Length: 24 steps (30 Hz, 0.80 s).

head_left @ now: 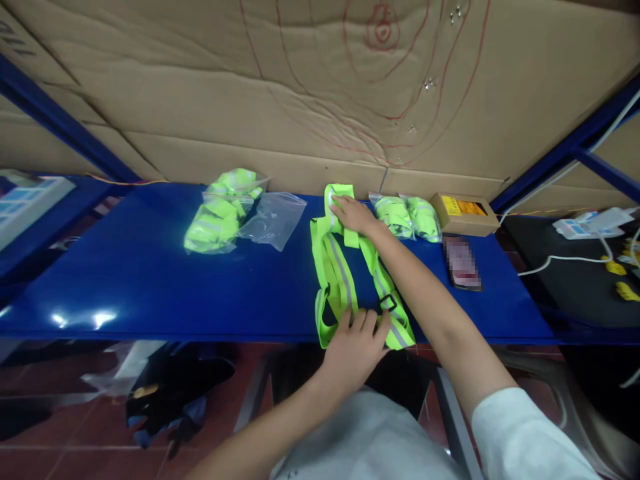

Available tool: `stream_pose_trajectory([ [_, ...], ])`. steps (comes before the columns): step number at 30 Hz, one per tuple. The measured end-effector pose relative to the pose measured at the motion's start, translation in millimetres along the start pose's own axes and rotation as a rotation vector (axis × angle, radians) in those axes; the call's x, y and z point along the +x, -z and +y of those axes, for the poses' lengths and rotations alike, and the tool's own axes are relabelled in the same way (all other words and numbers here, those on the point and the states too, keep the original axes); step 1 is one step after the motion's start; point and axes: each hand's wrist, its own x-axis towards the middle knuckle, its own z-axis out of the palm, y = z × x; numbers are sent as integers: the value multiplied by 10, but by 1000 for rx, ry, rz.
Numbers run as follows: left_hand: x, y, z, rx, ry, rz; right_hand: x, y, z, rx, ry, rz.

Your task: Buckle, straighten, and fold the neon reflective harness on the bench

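A neon yellow-green reflective harness vest (pixel 341 267) with silver-grey stripes and black buckles lies spread on the blue table in front of me. My left hand (pixel 357 343) rests on its near end at the table's front edge, with the fingers spread over the straps. At the far end, my right hand (pixel 354 215) touches the upper strap with its fingers stretched out, and my right forearm passes above the vest's right side. Just left of the vest lies a clear plastic bag (pixel 275 219) that looks flat.
Bagged neon vests (pixel 215 223) are piled at the left, and more bagged vests (pixel 395 217) lie right of my hand. Beside them are an open cardboard box (pixel 465 217) and a phone (pixel 461 263). A cardboard wall (pixel 200 113) borders the blue table (pixel 150 287).
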Motion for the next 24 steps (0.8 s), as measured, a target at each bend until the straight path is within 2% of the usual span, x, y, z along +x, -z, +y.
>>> stream_pose_trajectory([
  [3,-104,-11,31,-11,-77,13,35,-84,-36,-28,-47,-49],
  [9,-263,226,97,-43,-178,61,90,-239,-52,-66,-126,-36],
  [13,-289,305,72,-41,-158,79,61,-313,-34,-67,-129,1],
  [20,-321,243,168,-51,-130,71,44,-334,-43,-63,-139,26],
  [24,-347,326,169,-66,-64,19,44,-285,-29,-58,-128,-3],
])
